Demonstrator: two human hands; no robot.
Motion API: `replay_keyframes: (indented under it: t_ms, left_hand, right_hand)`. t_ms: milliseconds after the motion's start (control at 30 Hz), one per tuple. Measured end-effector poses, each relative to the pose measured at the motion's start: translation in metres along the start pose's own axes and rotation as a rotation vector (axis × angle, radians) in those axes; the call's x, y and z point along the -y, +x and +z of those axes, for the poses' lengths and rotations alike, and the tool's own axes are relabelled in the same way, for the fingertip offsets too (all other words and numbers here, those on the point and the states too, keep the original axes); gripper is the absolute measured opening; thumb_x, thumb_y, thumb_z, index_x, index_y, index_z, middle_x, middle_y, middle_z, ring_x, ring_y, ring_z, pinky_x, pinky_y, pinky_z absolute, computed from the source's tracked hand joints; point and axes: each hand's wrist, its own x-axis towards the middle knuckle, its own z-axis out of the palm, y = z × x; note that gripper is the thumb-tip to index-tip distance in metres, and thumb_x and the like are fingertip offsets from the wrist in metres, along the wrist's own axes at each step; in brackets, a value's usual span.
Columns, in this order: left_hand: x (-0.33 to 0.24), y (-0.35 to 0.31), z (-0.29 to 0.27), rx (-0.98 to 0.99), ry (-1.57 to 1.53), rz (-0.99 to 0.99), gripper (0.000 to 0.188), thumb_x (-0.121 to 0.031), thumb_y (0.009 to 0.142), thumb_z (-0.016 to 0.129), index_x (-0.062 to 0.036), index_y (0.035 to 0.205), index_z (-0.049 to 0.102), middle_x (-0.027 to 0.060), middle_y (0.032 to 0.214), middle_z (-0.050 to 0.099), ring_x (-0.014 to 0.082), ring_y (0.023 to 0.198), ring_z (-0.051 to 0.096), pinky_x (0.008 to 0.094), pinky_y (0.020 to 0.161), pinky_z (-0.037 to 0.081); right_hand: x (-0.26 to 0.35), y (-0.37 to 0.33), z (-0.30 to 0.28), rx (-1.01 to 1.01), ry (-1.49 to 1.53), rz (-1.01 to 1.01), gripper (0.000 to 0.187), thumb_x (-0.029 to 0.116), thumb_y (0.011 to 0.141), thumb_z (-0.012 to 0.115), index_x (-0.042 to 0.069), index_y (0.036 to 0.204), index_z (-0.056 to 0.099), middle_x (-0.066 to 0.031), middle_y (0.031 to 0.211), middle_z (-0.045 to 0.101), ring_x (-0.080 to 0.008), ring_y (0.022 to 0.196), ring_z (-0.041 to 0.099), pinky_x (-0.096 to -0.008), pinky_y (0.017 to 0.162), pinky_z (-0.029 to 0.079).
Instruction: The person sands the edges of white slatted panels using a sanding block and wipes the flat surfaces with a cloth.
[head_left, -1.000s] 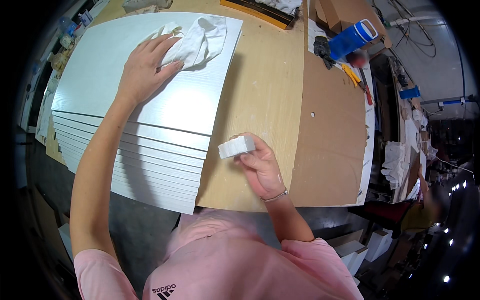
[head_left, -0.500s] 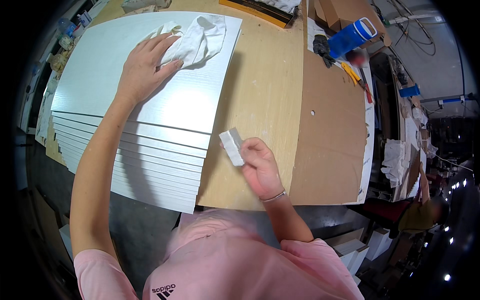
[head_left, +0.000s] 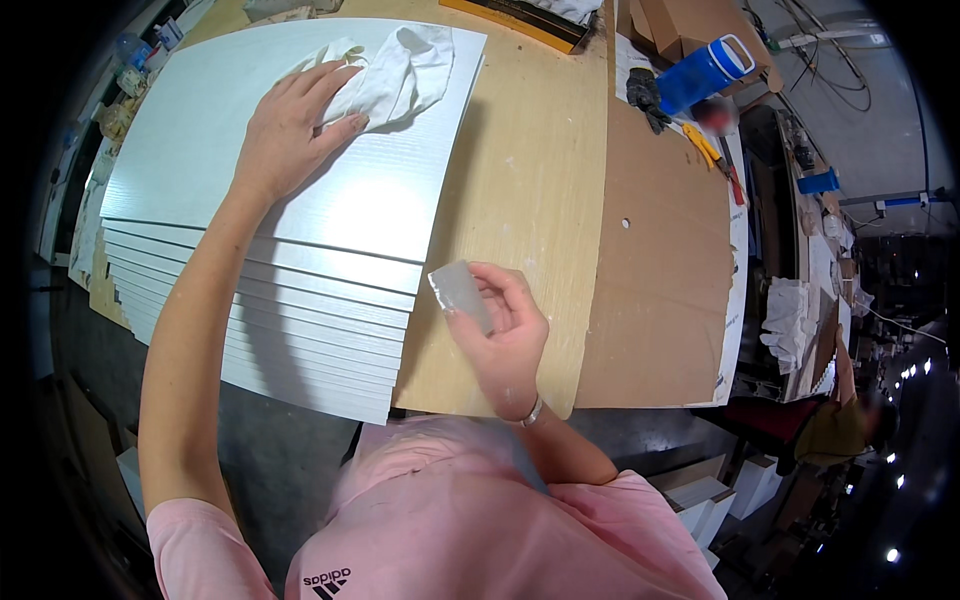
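Observation:
A fanned stack of white panels (head_left: 190, 140) lies on the left of the workbench, the lower edges stepped toward me. On the top panel rests a crumpled white cloth (head_left: 412, 78). My left hand (head_left: 290, 130) is laid over its left part, fingers and thumb closed on the fabric. Just right of the stack, my right hand (head_left: 512, 340) pinches a small grey block with whitish edges (head_left: 463, 296), which looks like a sanding sponge. Its broad grey face is turned up, held above the bench and apart from the panels.
Brown cardboard (head_left: 660, 260) covers the right of the wooden bench (head_left: 540, 170). Toward the back right are a blue bottle (head_left: 692, 82), dark glove (head_left: 645, 95), yellow-handled tool (head_left: 700, 145) and cardboard box (head_left: 680, 30). Another person (head_left: 835, 425) is at the far right.
My right hand has turned at the wrist, so the block now shows its broad grey face instead of its white edge. My left hand stays on the cloth.

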Motion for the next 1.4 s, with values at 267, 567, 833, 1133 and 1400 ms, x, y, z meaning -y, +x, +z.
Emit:
replay_keyframes:
  t_ms: [267,567,833,1133,1400]
  left_hand:
    - [0.001,-0.001,0.001,-0.019,0.007,0.009,0.056,-0.043,0.092,0.064,-0.0152,0.141,0.057,0.0081,0.143,0.057,0.0302,0.130,0.053,0.0414,0.109,0.043]
    - [-0.001,0.001,0.000,-0.019,-0.003,0.001,0.056,-0.043,0.092,0.064,-0.0149,0.140,0.057,0.0086,0.142,0.057,0.0310,0.130,0.052,0.0415,0.109,0.042]
    - [0.001,0.000,0.000,-0.028,0.005,0.004,0.056,-0.043,0.092,0.064,-0.0143,0.140,0.057,0.0087,0.141,0.058,0.0314,0.129,0.054,0.0415,0.109,0.043]
    - [0.002,-0.003,-0.001,-0.033,-0.003,0.000,0.055,-0.040,0.092,0.065,-0.0129,0.139,0.058,0.0105,0.141,0.058,0.0324,0.128,0.054,0.0420,0.109,0.042]
    - [0.003,0.000,0.001,-0.025,-0.041,0.023,0.054,-0.038,0.091,0.065,-0.0112,0.137,0.059,0.0091,0.143,0.058,0.0320,0.130,0.052,0.0414,0.110,0.041]
  right_hand:
    - [-0.012,-0.003,0.007,-0.038,-0.231,-0.227,0.042,-0.009,0.079,0.071,-0.004,0.120,0.062,-0.0096,0.113,0.052,-0.0164,0.100,0.059,-0.0284,0.090,0.051]
    - [-0.015,0.002,0.005,-0.088,-0.352,-0.308,0.041,-0.007,0.077,0.072,-0.002,0.117,0.066,-0.0101,0.111,0.056,-0.0174,0.093,0.062,-0.0291,0.081,0.054]
    - [-0.020,0.005,0.005,-0.056,-0.353,-0.324,0.041,-0.006,0.077,0.073,-0.002,0.117,0.066,-0.0104,0.111,0.057,-0.0181,0.092,0.063,-0.0294,0.080,0.054]
    - [-0.020,0.008,0.006,-0.097,-0.289,-0.304,0.041,-0.007,0.075,0.073,-0.004,0.115,0.067,-0.0114,0.109,0.060,-0.0196,0.093,0.063,-0.0293,0.082,0.053]
    - [-0.015,0.012,-0.003,-0.058,-0.234,-0.262,0.040,-0.010,0.082,0.067,-0.004,0.122,0.063,-0.0095,0.116,0.056,-0.0175,0.106,0.060,-0.0285,0.094,0.048]
